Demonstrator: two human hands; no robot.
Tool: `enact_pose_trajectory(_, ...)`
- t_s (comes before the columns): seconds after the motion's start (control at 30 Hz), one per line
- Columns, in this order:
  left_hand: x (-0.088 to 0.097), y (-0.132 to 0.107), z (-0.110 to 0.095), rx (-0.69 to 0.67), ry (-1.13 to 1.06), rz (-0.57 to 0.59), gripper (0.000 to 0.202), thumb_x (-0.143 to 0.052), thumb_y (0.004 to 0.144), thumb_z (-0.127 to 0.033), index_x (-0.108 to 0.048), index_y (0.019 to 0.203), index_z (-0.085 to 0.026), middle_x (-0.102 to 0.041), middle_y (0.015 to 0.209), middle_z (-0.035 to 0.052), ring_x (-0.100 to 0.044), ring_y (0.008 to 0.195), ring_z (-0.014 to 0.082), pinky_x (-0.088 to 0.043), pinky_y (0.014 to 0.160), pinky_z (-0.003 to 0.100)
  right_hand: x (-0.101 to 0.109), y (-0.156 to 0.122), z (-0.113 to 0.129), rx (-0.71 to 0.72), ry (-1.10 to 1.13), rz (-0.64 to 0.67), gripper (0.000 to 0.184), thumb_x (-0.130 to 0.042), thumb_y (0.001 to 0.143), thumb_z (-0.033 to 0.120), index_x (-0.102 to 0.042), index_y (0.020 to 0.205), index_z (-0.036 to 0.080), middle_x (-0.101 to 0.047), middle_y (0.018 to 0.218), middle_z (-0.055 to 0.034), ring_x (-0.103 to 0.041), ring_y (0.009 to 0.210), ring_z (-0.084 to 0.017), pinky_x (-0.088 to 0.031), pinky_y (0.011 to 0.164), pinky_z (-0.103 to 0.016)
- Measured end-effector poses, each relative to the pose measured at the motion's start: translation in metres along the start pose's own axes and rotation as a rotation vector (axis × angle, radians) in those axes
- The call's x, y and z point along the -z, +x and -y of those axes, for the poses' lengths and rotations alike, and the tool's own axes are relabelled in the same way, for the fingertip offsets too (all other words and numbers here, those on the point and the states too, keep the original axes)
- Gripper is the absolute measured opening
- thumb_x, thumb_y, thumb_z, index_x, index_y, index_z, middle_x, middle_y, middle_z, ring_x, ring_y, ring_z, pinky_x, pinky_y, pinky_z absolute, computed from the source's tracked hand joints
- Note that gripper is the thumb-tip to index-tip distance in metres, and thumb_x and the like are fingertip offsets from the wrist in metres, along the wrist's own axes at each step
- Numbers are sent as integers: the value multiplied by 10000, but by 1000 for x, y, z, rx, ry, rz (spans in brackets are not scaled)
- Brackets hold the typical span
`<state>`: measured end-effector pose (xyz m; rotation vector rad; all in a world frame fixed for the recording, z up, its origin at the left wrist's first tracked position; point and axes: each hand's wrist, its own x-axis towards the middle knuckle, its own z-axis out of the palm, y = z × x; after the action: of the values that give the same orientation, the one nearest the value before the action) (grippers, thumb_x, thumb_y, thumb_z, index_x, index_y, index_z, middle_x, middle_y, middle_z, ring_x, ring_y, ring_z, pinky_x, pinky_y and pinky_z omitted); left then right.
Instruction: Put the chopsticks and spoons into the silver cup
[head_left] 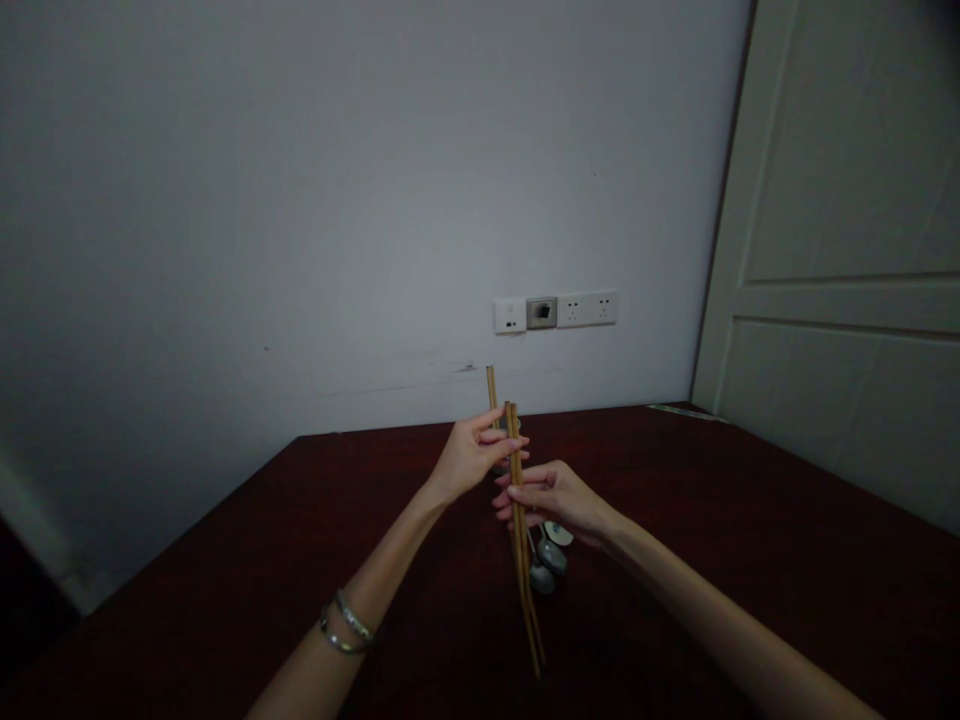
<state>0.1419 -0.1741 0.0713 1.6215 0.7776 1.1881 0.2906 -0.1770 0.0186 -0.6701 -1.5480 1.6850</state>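
Several wooden chopsticks (526, 580) are held in front of me over the table, their lower ends pointing toward me. My left hand (474, 455) pinches them near the upper ends, with the thumb in front. Lower down, my right hand (566, 497) grips the same chopsticks between thumb and fingers. Two more chopstick ends (491, 385) rise behind my left fingers. Beneath the hands are two metal spoons (553, 556), bowls toward me, their handles mostly hidden. A pale rounded object (559, 534) shows partly beside them; I cannot tell its kind. Another light object behind my left fingers is mostly covered.
The dark red-brown table (300, 530) runs up to a pale wall (360, 220). Sockets and a switch plate (556, 312) sit low on that wall. A light panelled door (840, 240) stands at the right. A thin flat strip (686, 411) lies at the table's back right.
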Motion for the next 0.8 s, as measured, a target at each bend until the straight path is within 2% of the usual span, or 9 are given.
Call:
enact_pose_trajectory(0.57,1,0,3,21,-45,13,677,-670,659,-246,-377,1256,-120,-654,898,142,-636,766,219,-510,635,317,1,0,0,8,-47,5,427,-646,658,370,-586,992,111,-672,850,-123,-646,718,-185,-511,641,-328)
enact_pose_trajectory(0.8,0,0,2,30,-38,2,648,-674,653,-242,-409,1230,-112,-657,877,138,-638,745,217,-509,596,290,2,0,-1,13,-61,4,408,-635,670,379,-586,974,112,-671,846,-124,-645,718,-186,-508,615,-317)
